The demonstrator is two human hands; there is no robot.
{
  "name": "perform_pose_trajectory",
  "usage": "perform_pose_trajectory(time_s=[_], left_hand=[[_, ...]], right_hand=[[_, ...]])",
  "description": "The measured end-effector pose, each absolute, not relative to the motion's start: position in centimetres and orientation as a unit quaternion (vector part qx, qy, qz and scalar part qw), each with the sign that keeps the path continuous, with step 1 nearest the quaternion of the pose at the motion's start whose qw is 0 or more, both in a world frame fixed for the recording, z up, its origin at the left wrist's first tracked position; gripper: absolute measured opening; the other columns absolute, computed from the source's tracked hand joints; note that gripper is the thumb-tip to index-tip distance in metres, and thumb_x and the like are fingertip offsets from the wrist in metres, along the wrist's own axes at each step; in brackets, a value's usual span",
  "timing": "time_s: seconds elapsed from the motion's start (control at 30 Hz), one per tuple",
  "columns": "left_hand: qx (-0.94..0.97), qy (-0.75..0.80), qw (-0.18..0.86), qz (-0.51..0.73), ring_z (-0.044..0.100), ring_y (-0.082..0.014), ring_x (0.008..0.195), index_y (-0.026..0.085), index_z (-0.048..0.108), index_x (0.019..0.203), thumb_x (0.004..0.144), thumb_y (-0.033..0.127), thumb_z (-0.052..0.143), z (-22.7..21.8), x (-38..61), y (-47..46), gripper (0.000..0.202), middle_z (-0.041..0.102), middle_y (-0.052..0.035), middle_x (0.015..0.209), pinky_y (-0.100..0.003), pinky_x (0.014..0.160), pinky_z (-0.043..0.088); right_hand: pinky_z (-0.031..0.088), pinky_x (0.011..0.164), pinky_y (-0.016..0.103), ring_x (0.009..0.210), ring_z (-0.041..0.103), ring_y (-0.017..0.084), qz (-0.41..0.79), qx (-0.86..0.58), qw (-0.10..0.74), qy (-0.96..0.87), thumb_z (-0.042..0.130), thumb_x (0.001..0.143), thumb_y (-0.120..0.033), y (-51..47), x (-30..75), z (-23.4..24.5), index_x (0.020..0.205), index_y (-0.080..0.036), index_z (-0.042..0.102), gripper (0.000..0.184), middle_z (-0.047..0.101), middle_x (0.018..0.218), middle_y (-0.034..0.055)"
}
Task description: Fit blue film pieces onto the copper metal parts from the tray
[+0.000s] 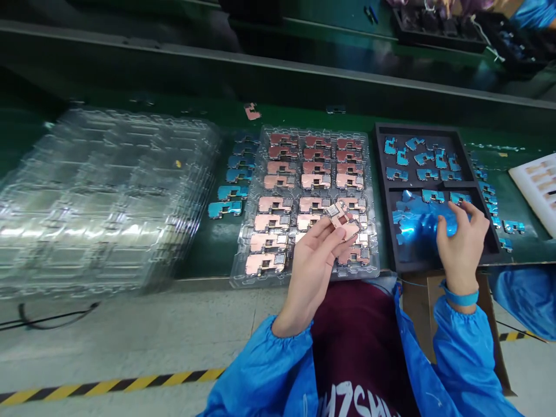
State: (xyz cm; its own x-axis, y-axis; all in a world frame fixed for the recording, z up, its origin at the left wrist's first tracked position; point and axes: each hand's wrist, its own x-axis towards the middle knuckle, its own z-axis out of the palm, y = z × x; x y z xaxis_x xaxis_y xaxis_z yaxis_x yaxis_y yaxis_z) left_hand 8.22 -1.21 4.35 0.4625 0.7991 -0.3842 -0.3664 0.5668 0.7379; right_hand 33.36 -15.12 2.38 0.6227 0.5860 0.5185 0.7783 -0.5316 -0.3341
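My left hand (319, 255) grips a copper-coloured circuit board (343, 223) between thumb and fingers, above a clear plastic tray (237, 272). Rows of similar copper-faced boards (266, 263) lie in that tray, and my hand hides some of them. Over the near part of a black divided tray (384, 191), my right hand (464, 249) has its thumb and fingers apart, with nothing visible between them. Blue film pieces (417, 217) lie beside its fingertips. Blue-covered boards (428, 174) rest in the far compartment, and two more lie near the divider.
Nested clear trays (99, 202) stand at the left. A column of blue-covered boards (225, 209) lies between them and the filled tray. More blue boards (514, 226) and a white tray (532, 179) sit at the right. A raised ledge (260, 58) runs behind.
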Motion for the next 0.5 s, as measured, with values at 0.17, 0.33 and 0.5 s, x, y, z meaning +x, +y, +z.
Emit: perform_pose_trajectory(time_s=[0.17,0.33,0.5], left_hand=[[0.221,0.380,0.824,0.357,0.079,-0.0289,0.118,0.016,0.075,0.092,0.084,0.023,0.091,5.0,8.6,-1.6,0.018,0.081,-0.0085,0.101,-0.037,0.103,0.065],[0.194,0.368,0.823,0.386,0.077,-0.0240,0.116,0.018,0.072,0.084,0.086,0.020,0.087,6.1,8.9,-2.4,0.015,0.080,-0.0060,0.100,-0.030,0.096,0.063],[0.211,0.388,0.806,0.394,0.074,-0.0174,0.104,0.017,0.078,0.091,0.087,0.024,0.086,6.4,8.8,-3.3,0.012,0.081,-0.0063,0.108,-0.025,0.091,0.059]], right_hand=[[0.064,0.091,0.046,0.116,0.073,0.029,-0.090,-0.723,0.445,-0.521,0.068,0.104,-0.019,-12.9,25.8,4.7,0.125,-0.026,0.075,0.023,0.076,0.123,0.0100],[0.066,0.081,0.040,0.099,0.074,0.024,-0.030,-0.660,0.510,-0.551,0.075,0.100,-0.015,-10.5,20.0,4.8,0.119,-0.025,0.076,0.021,0.077,0.109,0.0080],[0.063,0.071,0.034,0.092,0.073,0.021,-0.023,-0.657,0.560,-0.503,0.077,0.099,-0.014,-9.4,18.3,4.3,0.116,-0.023,0.075,0.019,0.075,0.103,0.0069]])
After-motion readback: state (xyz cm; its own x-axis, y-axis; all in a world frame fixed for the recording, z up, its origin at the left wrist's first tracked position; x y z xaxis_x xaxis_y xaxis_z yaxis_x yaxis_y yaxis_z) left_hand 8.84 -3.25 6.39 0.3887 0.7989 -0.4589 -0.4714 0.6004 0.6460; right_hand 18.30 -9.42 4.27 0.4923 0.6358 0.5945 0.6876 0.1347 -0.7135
